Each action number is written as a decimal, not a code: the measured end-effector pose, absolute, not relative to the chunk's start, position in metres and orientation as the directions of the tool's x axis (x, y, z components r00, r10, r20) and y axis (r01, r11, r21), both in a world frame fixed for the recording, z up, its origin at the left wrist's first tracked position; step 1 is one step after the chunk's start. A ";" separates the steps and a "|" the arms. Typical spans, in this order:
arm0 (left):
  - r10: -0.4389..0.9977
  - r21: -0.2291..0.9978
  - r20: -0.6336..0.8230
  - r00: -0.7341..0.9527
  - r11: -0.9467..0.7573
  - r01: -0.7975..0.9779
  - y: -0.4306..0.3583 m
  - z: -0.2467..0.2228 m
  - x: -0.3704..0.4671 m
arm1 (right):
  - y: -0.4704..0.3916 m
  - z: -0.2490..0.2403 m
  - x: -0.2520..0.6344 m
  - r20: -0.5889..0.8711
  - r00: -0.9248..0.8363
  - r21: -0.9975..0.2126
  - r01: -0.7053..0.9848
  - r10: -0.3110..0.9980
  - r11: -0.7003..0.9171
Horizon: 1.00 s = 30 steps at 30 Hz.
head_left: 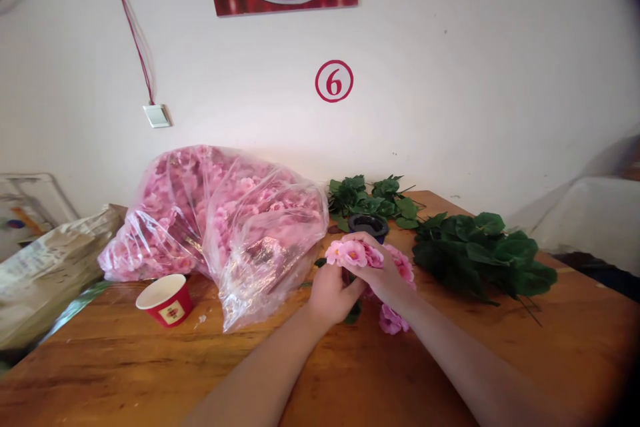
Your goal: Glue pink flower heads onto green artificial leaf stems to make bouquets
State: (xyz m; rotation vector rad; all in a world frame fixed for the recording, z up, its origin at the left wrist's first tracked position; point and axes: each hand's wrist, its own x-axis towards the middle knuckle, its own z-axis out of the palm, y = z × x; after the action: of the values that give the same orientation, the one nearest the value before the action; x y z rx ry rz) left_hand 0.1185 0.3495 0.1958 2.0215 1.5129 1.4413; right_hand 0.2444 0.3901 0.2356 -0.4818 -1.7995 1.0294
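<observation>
Pink artificial flowers (354,254) with a few green leaves are gathered between my two hands over the middle of the table. My left hand (331,295) is closed around the lower part of the bunch, and its fingers are mostly hidden. My right hand (383,279) bends over the bunch from the right, closed among the blossoms, its fingertips out of sight. One pink blossom (393,320) hangs below my right wrist. Just behind my hands stands a dark round container (368,221), partly covered by them.
A clear plastic bag (250,227) full of pink blossoms lies at the back left. In front of it stands a red paper cup (167,301). Green leaf bunches (483,253) lie on the right of the wooden table (115,367), with more leaves (360,195) by the wall.
</observation>
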 end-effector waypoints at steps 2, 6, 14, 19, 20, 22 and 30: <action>0.833 0.685 0.554 -0.015 -0.445 0.577 0.352 0.195 0.118 | 0.389 0.233 0.242 0.549 -0.489 -0.799 -0.071 0.678 0.597; 0.811 0.670 0.583 -0.051 -0.444 0.595 0.357 0.197 0.115 | 0.388 0.230 0.240 0.566 -0.540 -0.725 0.032 0.623 0.688; 0.781 0.695 0.624 -0.041 -0.530 0.486 0.357 0.202 0.111 | 0.396 0.235 0.250 0.638 -0.551 -0.564 0.141 0.537 0.814; 0.793 0.746 0.608 -0.045 -0.551 0.374 0.358 0.208 0.114 | 0.402 0.245 0.259 0.674 -0.544 -0.495 0.169 0.500 0.852; 0.800 0.753 0.597 -0.050 -0.538 0.379 0.359 0.208 0.114 | 0.402 0.246 0.259 0.677 -0.546 -0.504 0.143 0.493 0.852; 0.821 0.768 0.567 -0.073 -0.495 0.407 0.360 0.205 0.113 | 0.403 0.248 0.260 0.693 -0.535 -0.527 0.083 0.484 0.846; 0.840 0.693 0.543 -0.002 -0.447 0.566 0.364 0.207 0.110 | 0.414 0.243 0.254 0.592 -0.520 -0.707 0.032 0.616 0.706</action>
State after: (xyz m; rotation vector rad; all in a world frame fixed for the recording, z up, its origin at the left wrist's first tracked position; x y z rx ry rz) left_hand 0.1096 0.3639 0.2067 2.0022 1.4667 1.4279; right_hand 0.2541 0.4139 0.2431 -0.4966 -2.0012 0.8081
